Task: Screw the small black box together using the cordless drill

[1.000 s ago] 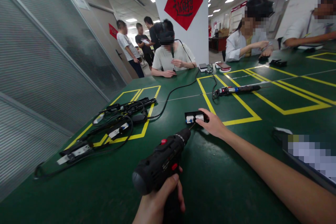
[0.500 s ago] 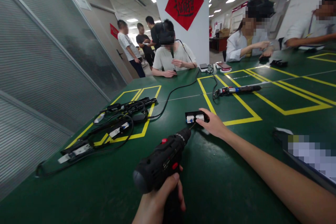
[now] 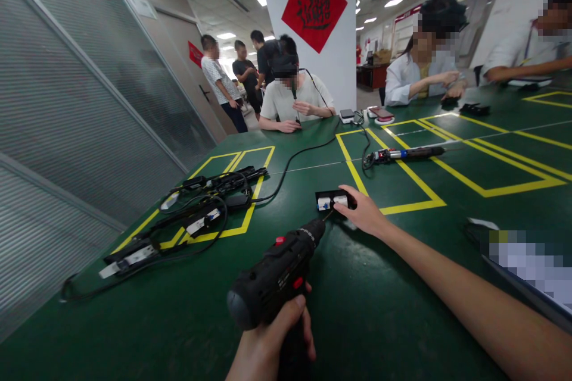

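My left hand (image 3: 286, 330) is wrapped round the grip of a black cordless drill (image 3: 277, 274) with red buttons. The drill points away and to the right. Its thin bit meets the near face of a small black block with white parts and a bit of blue (image 3: 325, 203); whether the tip is inside it I cannot tell. From the right, my right hand (image 3: 360, 209) pinches that block at its right end with thumb and fingers, holding it on or just over the green table (image 3: 379, 297). My fingers hide the block's right end.
Black cabled devices with white parts (image 3: 205, 220) lie on the left. Beyond my right hand lies a tool-like cylindrical device (image 3: 409, 153) with a cable. A dark-edged device with a blurred screen (image 3: 531, 274) is at the right. People sit across the table.
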Demonstrator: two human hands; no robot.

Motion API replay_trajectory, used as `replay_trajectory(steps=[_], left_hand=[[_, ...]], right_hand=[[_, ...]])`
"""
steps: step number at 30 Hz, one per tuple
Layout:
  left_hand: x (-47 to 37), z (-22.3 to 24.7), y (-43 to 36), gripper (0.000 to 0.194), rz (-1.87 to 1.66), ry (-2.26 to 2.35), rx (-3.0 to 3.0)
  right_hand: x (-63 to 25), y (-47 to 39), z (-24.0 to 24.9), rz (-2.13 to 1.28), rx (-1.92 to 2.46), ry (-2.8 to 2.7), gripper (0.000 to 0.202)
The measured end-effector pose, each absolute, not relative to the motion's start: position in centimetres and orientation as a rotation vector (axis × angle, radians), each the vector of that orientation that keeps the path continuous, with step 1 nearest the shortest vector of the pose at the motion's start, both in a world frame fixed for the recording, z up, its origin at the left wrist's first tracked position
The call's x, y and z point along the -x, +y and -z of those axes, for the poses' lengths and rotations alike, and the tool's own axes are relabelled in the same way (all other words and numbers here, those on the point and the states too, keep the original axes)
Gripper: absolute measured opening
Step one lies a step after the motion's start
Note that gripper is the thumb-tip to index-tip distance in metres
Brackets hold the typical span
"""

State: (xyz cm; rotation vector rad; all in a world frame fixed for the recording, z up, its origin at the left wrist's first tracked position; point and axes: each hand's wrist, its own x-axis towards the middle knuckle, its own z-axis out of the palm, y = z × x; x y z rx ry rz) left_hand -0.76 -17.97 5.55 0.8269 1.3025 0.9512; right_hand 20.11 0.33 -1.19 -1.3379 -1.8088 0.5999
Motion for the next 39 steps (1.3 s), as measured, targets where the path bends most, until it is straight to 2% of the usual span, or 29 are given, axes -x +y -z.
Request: replay_trajectory(steps=[24,39], left_hand=[[0.4,-6.9,-18.4,0.025,-0.943,1.300,-0.848],[0.2,-7.0,-18.4,0.030,-0.960,1.308,-0.824]], right_hand=[[-20.1,0.3,1.1,-0.574,1.334,-1.815,0.052],[-20.1,0.2,0.9,-0.578,1.338,-1.831,0.053]])
